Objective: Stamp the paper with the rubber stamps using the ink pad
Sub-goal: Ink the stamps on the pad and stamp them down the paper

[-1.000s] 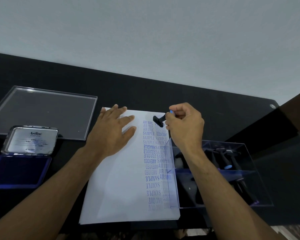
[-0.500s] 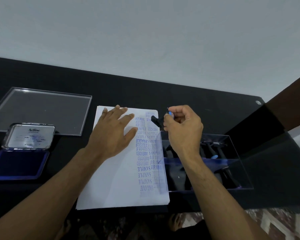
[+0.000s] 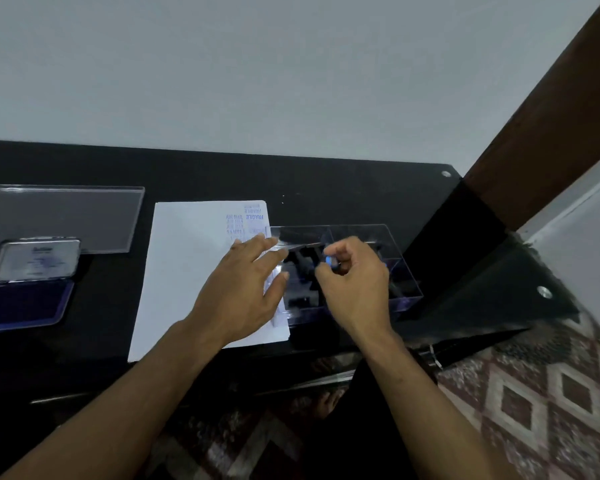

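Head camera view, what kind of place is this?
Probably a desk in a home: a black table against a plain wall, a patterned rug on the floor, an ink pad and stamped paper laid out.

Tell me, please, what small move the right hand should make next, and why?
Probably lower the stamp into the clear box and let go. The right hand pinches it right above the box where other stamps lie, away from the paper, while the left hand rests flat on the sheet.

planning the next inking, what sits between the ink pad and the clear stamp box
In the head view, the stamped paper lies between the open ink pad and the clear stamp box, with bare black table beside the pad. The left hand rests on the paper.
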Motion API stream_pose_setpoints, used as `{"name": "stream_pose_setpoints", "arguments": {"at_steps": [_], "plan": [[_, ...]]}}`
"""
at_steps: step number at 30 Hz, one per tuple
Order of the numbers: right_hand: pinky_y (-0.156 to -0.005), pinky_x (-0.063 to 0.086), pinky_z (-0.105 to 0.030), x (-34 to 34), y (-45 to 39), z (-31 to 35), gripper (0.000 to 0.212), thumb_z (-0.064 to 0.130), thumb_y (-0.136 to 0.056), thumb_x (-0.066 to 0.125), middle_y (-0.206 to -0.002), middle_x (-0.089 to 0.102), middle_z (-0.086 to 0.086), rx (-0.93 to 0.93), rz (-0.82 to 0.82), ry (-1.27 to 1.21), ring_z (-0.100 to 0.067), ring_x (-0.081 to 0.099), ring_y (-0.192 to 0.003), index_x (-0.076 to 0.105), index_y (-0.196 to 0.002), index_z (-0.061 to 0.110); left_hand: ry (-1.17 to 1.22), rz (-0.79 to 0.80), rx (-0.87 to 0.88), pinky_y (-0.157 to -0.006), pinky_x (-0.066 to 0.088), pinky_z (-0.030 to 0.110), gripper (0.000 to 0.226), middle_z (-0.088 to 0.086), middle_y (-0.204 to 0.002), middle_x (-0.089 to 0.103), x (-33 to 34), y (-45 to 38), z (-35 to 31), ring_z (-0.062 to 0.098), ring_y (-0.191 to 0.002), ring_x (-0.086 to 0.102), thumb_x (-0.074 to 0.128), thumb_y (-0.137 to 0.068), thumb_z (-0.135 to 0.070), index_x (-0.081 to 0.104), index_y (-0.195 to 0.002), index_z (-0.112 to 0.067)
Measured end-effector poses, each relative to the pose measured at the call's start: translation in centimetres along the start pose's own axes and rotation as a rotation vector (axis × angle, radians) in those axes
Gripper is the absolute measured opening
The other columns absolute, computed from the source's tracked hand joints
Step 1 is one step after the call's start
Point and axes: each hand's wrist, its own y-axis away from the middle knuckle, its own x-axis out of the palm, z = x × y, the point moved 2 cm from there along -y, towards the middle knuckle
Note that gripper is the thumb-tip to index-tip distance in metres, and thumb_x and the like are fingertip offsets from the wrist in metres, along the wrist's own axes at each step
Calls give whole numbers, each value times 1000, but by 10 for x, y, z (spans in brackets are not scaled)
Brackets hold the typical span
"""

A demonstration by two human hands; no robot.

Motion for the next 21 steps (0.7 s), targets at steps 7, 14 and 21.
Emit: {"name": "stream_pose_setpoints", "arguments": {"at_steps": [7, 14, 21], "plan": [[-58, 39, -14, 7, 14, -8, 19, 6, -73, 65, -81, 51, 5, -127, 239, 296, -7, 48, -70, 52, -79, 18, -18, 23, 38, -118, 21, 34, 39, -1, -149, 52, 8, 13, -8, 17, -148, 34, 53, -101, -32, 61, -136, -17], [-57, 45, -25, 11, 5, 3, 15, 8, -78, 65, -95, 53, 2, -40, 389, 435, -15, 57, -76, 62, -81, 22, -33, 34, 14, -115, 15, 30, 40, 1, -151, 51, 9, 12, -9, 18, -148, 33, 57, -101, -32, 61, -137, -17], [-69, 59, -37, 25, -1, -2, 14, 13, -87, 58, -80, 69, -9, 85, 486, 558, -27, 67, -75, 71, -83, 9, -36, 42, 8, -114, 22, 34, 43, 4, -146, 56, 8, 13, -9, 22, -144, 40, 54, -99, -36, 63, -134, -14]]}}
